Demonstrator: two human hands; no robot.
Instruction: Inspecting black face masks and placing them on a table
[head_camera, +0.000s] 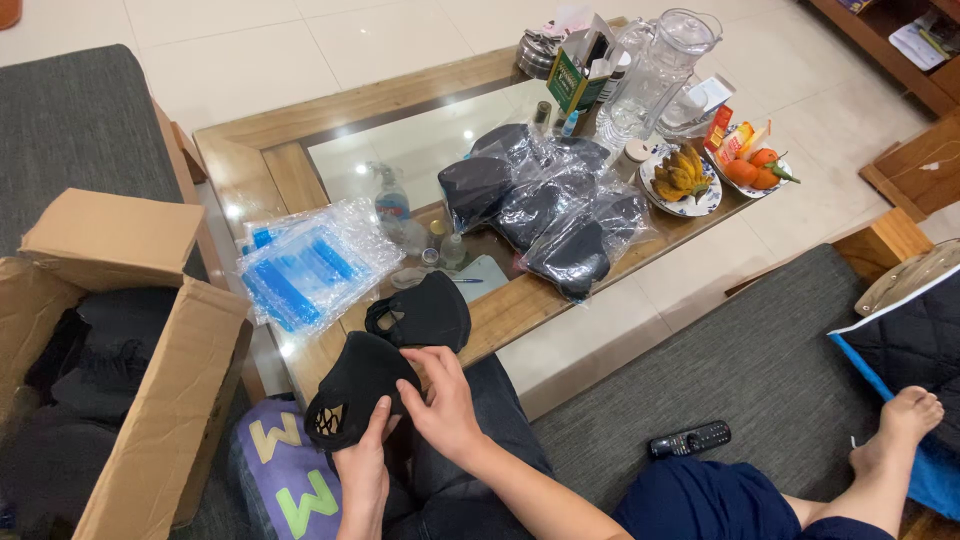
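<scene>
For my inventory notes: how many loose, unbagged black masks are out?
2: one black mask held in both hands over the lap, another lying on the table's near edge. More may sit hidden in the cardboard box.

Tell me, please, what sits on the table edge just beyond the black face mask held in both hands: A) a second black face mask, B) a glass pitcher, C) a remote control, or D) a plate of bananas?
A: a second black face mask lies on the wooden table edge just past the black face mask held by the left hand and the right hand.
</scene>
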